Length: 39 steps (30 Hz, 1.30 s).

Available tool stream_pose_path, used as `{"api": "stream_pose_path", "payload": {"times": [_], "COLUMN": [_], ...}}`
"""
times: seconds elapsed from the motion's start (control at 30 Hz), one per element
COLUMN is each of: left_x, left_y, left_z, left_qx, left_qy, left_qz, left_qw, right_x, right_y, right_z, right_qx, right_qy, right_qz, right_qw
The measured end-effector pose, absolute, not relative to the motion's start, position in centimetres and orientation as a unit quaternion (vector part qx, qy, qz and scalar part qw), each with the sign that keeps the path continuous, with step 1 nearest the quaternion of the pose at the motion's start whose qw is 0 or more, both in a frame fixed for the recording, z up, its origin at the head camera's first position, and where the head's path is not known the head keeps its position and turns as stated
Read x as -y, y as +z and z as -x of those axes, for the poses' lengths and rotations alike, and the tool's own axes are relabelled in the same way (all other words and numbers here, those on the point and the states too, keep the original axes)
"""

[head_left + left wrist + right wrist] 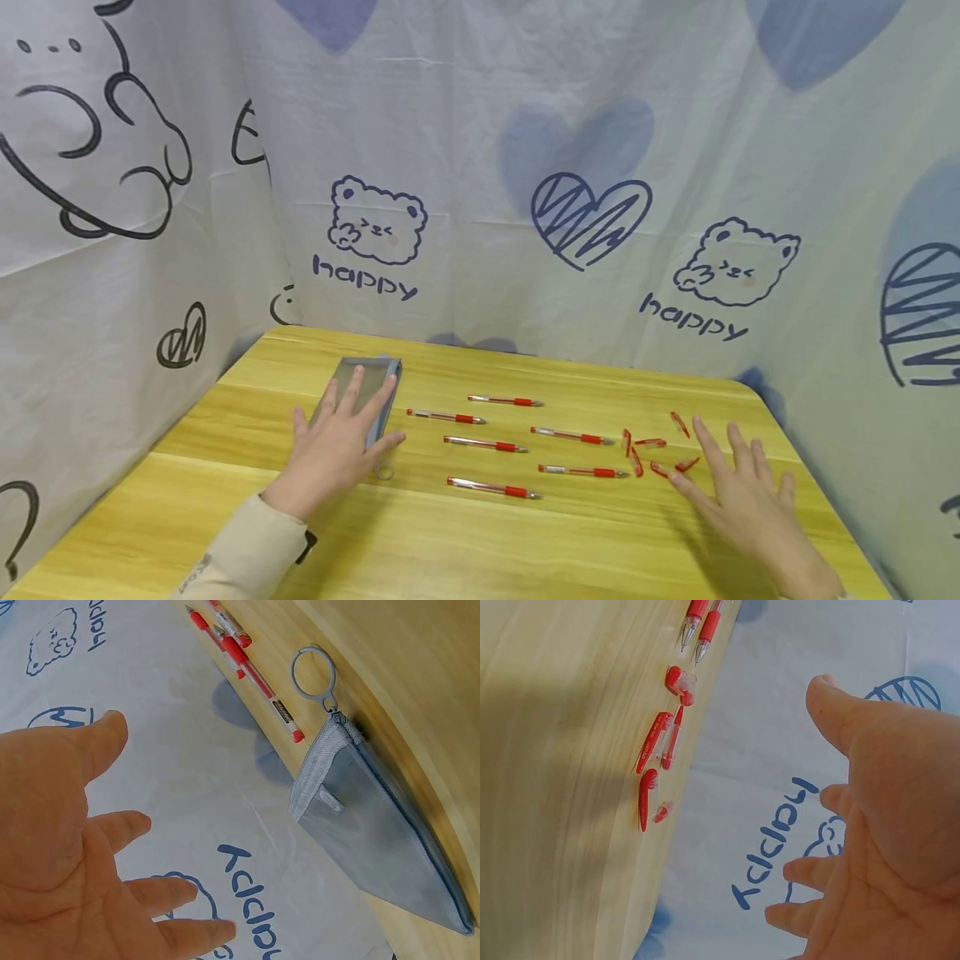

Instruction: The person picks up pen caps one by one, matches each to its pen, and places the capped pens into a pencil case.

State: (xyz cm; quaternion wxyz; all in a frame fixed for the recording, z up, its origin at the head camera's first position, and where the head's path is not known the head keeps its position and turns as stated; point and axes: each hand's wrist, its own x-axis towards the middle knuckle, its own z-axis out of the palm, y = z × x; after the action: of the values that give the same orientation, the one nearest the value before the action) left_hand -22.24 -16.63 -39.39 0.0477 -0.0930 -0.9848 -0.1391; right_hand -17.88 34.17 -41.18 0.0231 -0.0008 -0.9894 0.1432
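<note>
Fingers (352,392) spread wide, holding nothing: I watch the left hand (333,450) hover above the pouch (375,825), the right hand (753,504) near red caps (651,443), six pens (486,444) between on the table (600,542).

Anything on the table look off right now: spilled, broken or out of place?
Only the red caps: they lie loose at mixed angles near the right hand, while all six pens are uncapped. No spill or damage is visible.

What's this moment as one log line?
left hand: empty, over grey pouch | right hand: empty, near red caps | red pens: uncapped, on table
</note>
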Motion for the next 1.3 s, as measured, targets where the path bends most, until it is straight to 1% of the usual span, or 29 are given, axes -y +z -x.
{"api": "stream_pose_path", "payload": {"times": [0.17,0.37,0.57,0.77,1.0,1.1,1.3], "left_x": [16.5,16.4,16.1,15.6,14.7,14.2,13.5], "left_y": [-39.5,-39.8,-39.8,-39.8,-40.2,-40.4,-40.7], "left_z": [22.7,23.4,24.2,25.7,28.2,29.1,30.8], "left_qx": [0.984,0.982,0.974,0.965,0.953,0.949,0.937], "left_qy": [-0.128,-0.114,-0.114,-0.158,-0.211,-0.233,-0.274], "left_qz": [0.107,0.129,0.158,0.182,0.192,0.190,0.205], "left_qw": [0.053,0.081,0.112,0.100,0.102,0.091,0.064], "right_x": [-34.2,-34.6,-35.1,-35.7,-36.0,-36.1,-36.8], "right_y": [-41.4,-41.8,-42.4,-42.6,-42.8,-43.1,-43.6], "right_z": [17.8,18.1,18.3,18.6,18.7,18.8,19.0], "right_qx": [0.989,0.989,0.981,0.969,0.951,0.942,0.929], "right_qy": [0.142,0.134,0.173,0.227,0.302,0.333,0.366], "right_qz": [-0.010,-0.040,-0.064,-0.070,-0.043,-0.024,-0.013], "right_qw": [0.028,0.043,0.061,0.064,0.043,0.037,0.050]}}
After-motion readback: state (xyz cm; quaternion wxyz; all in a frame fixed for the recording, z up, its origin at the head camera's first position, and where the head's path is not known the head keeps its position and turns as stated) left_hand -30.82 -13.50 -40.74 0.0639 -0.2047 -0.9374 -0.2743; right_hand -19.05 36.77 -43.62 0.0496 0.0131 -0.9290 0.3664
